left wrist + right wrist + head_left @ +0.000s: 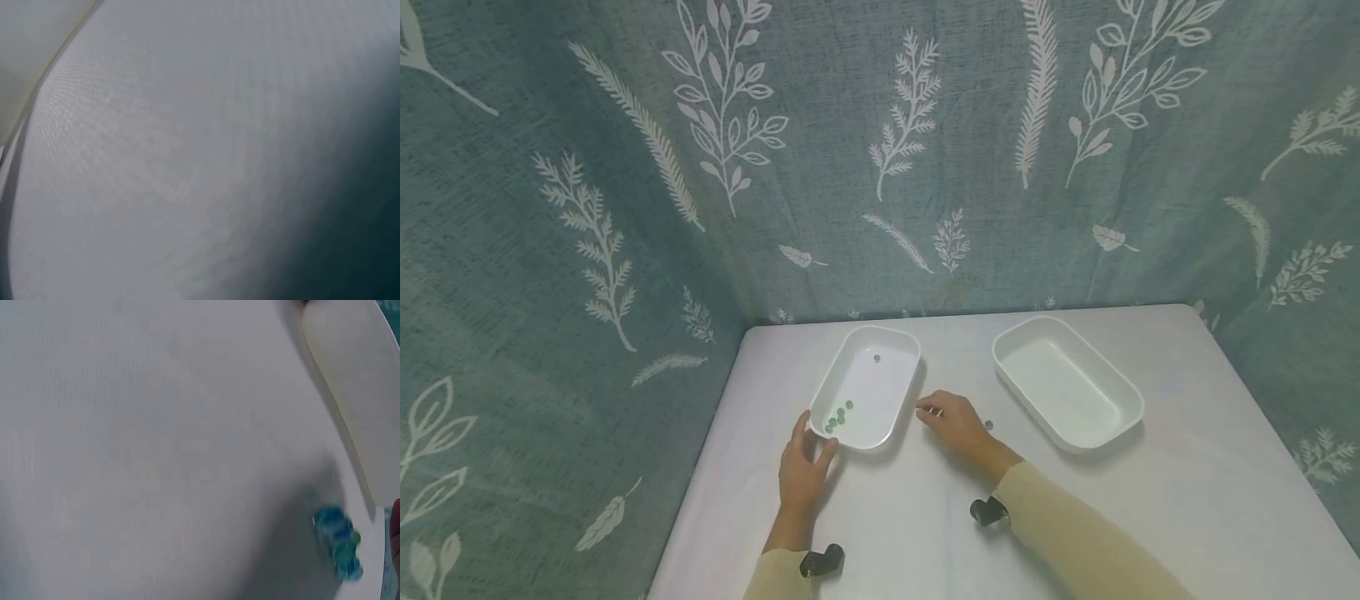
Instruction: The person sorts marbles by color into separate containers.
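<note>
While grey-green cloth with white leaf prints closes off the back and sides, the white-covered table fills the lower middle. Two white trays on it, both tilted relative to the table edge: right tray, bare inside, well apart from left tray, which holds small pieces. Right hand is just beside the left tray's right side, fingers bent, thumb and index tips close together; can't tell if anything is pinched. Left hand has thumb and fingers spread, touching the left tray's near-left corner. Dark wrist units on both beige sleeves. Smallest stuff: green pieces grouped at the near-left end of the left tray; one greyish piece near its far end; loose piece on the table between right hand and right tray, blue-green in the right wrist view.
</note>
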`<state>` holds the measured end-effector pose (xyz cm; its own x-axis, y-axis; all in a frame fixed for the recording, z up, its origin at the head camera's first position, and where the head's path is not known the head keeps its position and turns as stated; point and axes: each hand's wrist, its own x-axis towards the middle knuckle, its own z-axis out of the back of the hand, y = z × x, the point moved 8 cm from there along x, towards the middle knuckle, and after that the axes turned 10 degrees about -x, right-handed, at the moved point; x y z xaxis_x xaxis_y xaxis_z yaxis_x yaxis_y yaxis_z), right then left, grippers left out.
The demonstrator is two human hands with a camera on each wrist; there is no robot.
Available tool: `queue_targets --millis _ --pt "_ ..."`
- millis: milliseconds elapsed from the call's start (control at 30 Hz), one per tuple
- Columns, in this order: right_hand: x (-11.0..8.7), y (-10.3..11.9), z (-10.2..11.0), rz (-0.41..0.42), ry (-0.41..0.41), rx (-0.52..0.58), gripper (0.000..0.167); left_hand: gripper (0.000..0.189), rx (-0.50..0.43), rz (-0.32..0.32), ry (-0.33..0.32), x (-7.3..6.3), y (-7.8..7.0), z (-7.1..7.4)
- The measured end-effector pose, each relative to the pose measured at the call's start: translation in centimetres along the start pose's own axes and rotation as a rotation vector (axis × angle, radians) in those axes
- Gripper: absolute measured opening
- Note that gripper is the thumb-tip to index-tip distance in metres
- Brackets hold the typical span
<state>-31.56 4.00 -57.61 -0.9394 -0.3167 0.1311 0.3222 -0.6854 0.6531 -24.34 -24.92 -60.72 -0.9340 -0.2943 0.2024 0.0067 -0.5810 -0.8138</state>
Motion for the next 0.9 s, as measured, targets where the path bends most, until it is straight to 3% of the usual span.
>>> queue_targets --millis 233,533,667,900 --pt "-0.5 -2.4 2.6 -0.092 -0.037 0.070 0.026 0.079 -0.017 0.013 0.013 0.0 0.0 0.0" --pt "-1.1 -4.6 3.4 -0.165 -0.032 -0.015 0.023 0.080 -0.021 0.006 0.010 0.0 0.2 0.0" --pt "-1.4 -4.7 2.7 -0.147 0.011 -0.087 0.021 0.079 -0.017 0.003 -0.001 0.0 0.3 0.0" --pt "-1.6 -3.9 1.7 -0.034 0.033 -0.234 0.018 0.080 -0.008 0.012 0.002 0.0 0.3 0.0"
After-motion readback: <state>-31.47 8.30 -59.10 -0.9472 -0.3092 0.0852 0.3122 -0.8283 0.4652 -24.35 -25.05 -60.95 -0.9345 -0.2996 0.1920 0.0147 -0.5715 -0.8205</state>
